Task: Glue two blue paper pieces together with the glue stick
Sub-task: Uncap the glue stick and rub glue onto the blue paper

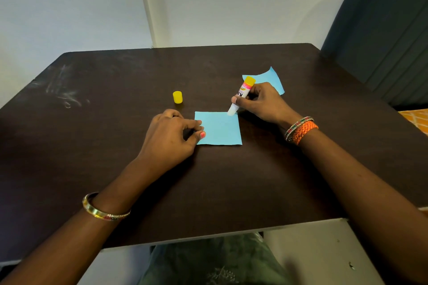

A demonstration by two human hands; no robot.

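Note:
A square blue paper piece (220, 129) lies flat in the middle of the dark table (115, 146). My left hand (170, 136) presses its left edge down with thumb and fingertips. My right hand (261, 102) grips the glue stick (240, 96), white with a yellow end, tilted with its tip touching the paper's top right corner. A second blue paper piece (271, 77), slightly curled, lies behind my right hand and is partly hidden by it. The yellow glue cap (177, 97) stands upright on the table, left of the stick.
A dark grey chair back (382, 30) stands at the table's far right corner. A pale wall runs behind the table. White scuff marks (64, 92) show on the far left of the tabletop. The near table edge is close to my lap.

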